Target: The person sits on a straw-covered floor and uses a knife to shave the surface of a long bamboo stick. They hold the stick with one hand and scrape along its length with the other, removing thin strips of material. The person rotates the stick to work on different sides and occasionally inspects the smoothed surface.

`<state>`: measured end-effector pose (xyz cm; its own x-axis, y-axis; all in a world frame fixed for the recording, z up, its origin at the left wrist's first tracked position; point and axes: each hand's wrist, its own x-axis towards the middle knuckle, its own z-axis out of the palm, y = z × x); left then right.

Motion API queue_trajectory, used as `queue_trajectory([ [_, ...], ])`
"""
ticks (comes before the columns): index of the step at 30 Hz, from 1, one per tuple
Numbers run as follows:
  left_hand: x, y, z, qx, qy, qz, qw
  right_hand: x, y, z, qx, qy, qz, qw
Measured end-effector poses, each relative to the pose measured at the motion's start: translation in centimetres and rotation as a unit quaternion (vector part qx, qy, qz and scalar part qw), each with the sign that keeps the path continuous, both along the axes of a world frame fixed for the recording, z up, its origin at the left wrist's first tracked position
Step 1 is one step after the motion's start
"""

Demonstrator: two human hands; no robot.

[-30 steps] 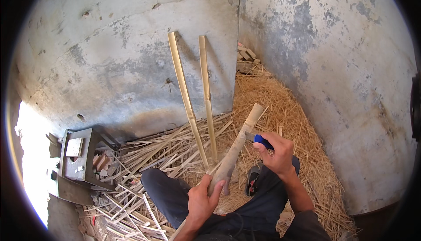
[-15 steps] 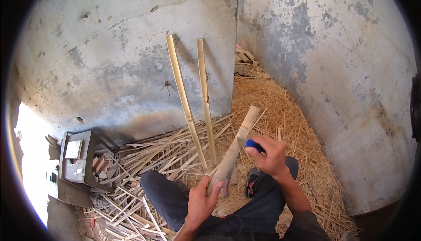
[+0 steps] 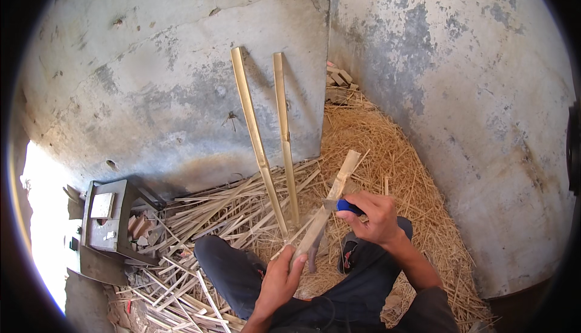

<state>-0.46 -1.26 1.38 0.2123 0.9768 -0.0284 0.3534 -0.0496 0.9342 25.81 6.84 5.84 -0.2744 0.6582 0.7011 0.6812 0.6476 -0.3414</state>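
Observation:
My left hand [image 3: 282,280] is closed round the lower end of a split bamboo strip [image 3: 344,175], which slants up and away to the right between my knees. In my right hand [image 3: 375,217] is a knife [image 3: 349,206] with a blue handle, gripped in a closed fist. Its short metal blade lies against the strip, a little above its middle. A thin sliver stands off along the strip's side. Below the strip a dark upright piece shows in part, and I cannot tell what it is.
Two long bamboo strips [image 3: 249,112] lean on the grey wall ahead. Split sticks [image 3: 206,218] cover the floor at left, and straw-like shavings [image 3: 387,151] heap up at right. A dark metal stand [image 3: 108,227] is at far left. Wood blocks [image 3: 340,77] lie in the corner.
The bamboo strip has turned in my left hand, now showing a flatter, paler face. My right hand has shifted slightly, bringing the blade across the strip.

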Motion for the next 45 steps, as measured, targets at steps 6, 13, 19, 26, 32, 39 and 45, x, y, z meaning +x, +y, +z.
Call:
queue_trajectory([
  [6,0.2,0.2,-1.4,0.034,0.001,-0.005,0.999,0.5,0.5,0.0,-0.017,-0.028,-0.008,0.999],
  [13,-0.6,-0.8,-2.6,-0.039,0.0,-0.014,0.999,0.9,1.5,-0.7,-0.024,-0.025,-0.04,0.999],
  [19,-1.5,-0.9,-3.3,-0.062,-0.018,-0.012,0.998,0.0,2.0,-1.0,-0.01,-0.035,-0.049,0.998],
  [26,-1.3,-1.2,-3.4,0.044,0.093,0.046,0.994,-0.8,2.7,-1.9,0.001,-0.032,-0.058,0.998],
  [32,-3.3,-4.6,-4.4,0.005,0.123,0.018,0.992,10.4,9.2,-2.1,-0.027,0.214,-0.305,0.928],
  [39,-5.2,-2.0,-9.1,-0.204,-0.211,-0.067,0.954,4.4,4.9,-2.3,-0.18,0.318,-0.028,0.93],
  [45,-2.2,-1.0,-5.4,-0.039,0.009,0.001,0.999,-1.6,2.1,-1.1,-0.213,0.26,-0.002,0.942],
])
